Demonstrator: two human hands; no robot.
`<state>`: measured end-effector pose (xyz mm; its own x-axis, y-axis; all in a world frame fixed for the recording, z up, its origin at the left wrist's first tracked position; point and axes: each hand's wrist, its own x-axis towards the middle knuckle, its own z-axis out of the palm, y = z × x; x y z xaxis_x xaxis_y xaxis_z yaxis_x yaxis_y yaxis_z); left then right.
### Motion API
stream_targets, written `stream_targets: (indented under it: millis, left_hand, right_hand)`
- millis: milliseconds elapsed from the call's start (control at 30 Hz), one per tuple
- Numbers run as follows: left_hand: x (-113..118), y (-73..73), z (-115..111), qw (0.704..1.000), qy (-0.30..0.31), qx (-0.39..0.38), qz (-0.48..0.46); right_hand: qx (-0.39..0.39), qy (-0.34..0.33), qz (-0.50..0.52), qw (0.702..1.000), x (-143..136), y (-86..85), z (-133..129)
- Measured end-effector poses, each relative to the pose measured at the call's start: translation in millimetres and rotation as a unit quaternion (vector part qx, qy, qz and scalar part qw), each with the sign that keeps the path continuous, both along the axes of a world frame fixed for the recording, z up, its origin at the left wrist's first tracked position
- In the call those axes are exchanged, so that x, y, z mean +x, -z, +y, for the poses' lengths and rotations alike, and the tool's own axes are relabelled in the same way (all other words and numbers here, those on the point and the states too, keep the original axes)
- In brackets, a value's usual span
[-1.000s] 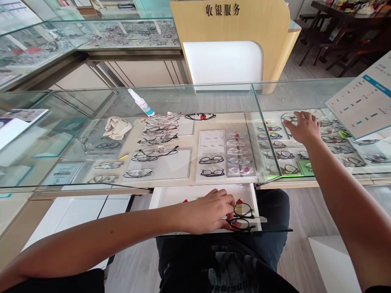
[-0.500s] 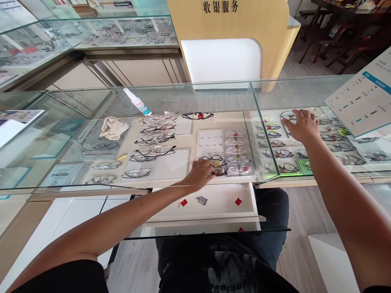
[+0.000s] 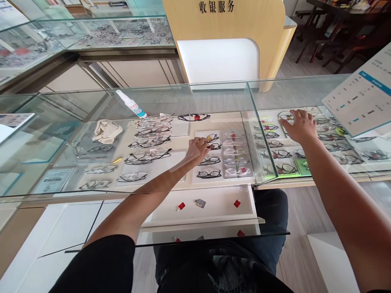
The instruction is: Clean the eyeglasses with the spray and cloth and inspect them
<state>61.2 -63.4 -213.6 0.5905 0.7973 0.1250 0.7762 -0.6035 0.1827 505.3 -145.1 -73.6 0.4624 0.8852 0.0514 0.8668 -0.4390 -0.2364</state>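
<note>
My left hand [image 3: 199,147] is closed at the left edge of a white display tray [image 3: 198,133], inside the glass counter. Its fingers grip a pair of eyeglasses [image 3: 213,138] with a yellow tag; another dark pair [image 3: 215,146] lies right against them, and I cannot tell if it is held too. Below on the same tray sit two dark-framed pairs, the lowest being black eyeglasses [image 3: 209,174]. My right hand [image 3: 301,124] has its fingers spread, over the right-hand section, beside round eyeglasses [image 3: 284,116].
A glass divider [image 3: 262,130] stands between my hands. A tray of clear frames [image 3: 235,152] lies right of the left hand. Farther left are rows of eyeglasses, a spray bottle [image 3: 131,104] and a beige cloth [image 3: 106,131]. An open drawer [image 3: 214,215] holds small red tags.
My left hand has moved up and away from me along the tray with the yellow-tagged eyeglasses. Two pairs lower on the tray now show fully. My right hand stays nearly still.
</note>
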Motion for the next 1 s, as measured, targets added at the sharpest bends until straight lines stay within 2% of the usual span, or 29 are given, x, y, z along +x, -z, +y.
stream_targets:
  millis: [167,300,433,533,700,1000]
  left_hand:
    - [29.3,-20.7,23.5,0.999,-0.034,0.005,0.001]
    - [53.9,-40.7,39.7,0.999,-0.017,0.028,0.019]
    - [63.9,-51.6,34.3,0.997,-0.031,0.043,0.052]
    - [53.7,-55.1,19.0,0.997,-0.037,0.033,0.066]
    - [26.7,-48.1,8.3,0.997,-0.033,-0.006,0.076]
    - [13.6,-9.5,11.3,0.995,0.018,-0.025,0.092]
  right_hand:
    - [0.01,0.003,0.001,1.0,0.6,2.6,-0.9]
    - [0.01,0.009,0.004,1.0,-0.6,2.3,-1.9]
    - [-0.002,0.009,0.001,1.0,-2.5,-0.3,-3.1]
    - [0.0,0.009,-0.003,1.0,-3.1,-0.7,-3.4]
    - [-0.005,0.011,-0.015,1.0,-3.1,2.0,-3.4]
    - [0.007,0.016,0.007,1.0,-4.1,-3.1,-5.8]
